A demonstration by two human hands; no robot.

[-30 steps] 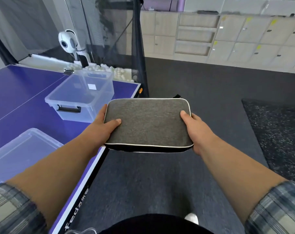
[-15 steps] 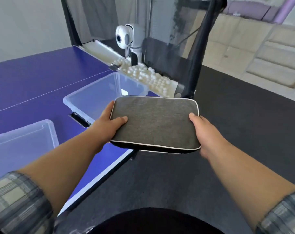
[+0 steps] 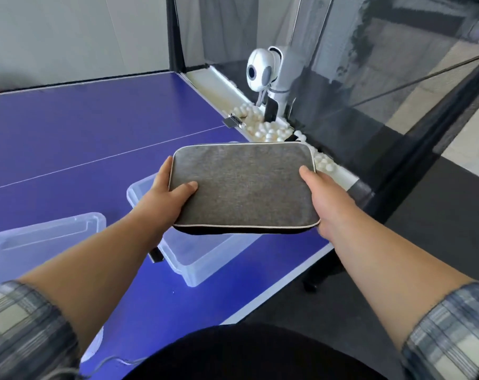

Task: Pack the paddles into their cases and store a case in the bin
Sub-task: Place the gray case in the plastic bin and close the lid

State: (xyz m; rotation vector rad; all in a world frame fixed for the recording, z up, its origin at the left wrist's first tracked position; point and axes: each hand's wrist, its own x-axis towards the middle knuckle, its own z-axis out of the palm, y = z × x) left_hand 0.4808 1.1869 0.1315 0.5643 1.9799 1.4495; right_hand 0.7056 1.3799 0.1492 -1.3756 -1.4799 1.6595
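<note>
Fingers of the left hand (image 3: 164, 198) grip the left edge of the grey fabric paddle case (image 3: 244, 185). The thumb lies flat on its top face, one finger shows along the side, and the rest are hidden beneath. The right hand (image 3: 326, 204) grips the right edge the same way, thumb on top and its other fingers out of sight under the case. The case is held roughly level in the air, above the clear plastic bin (image 3: 205, 261), apart from its rim and covering the bin's far part. White piping runs round the case's rounded edge, with a black side below.

The bin stands on the blue table-tennis table (image 3: 82, 138) near the table's near right corner, with its black handle (image 3: 156, 255) at the left. To the left, the blue top with its white line runs on wide towards the far wall. At the table's right end are a white trough, black netting (image 3: 397, 86) and a dark frame post, close to the right hand.

Counted: one case, one bin, one clear lid (image 3: 41, 237) lying to the near left, one white ball machine (image 3: 263, 69), and a heap of white balls (image 3: 271, 130) too many to count. A white mark (image 3: 95, 344) at the near table edge cannot be read.
</note>
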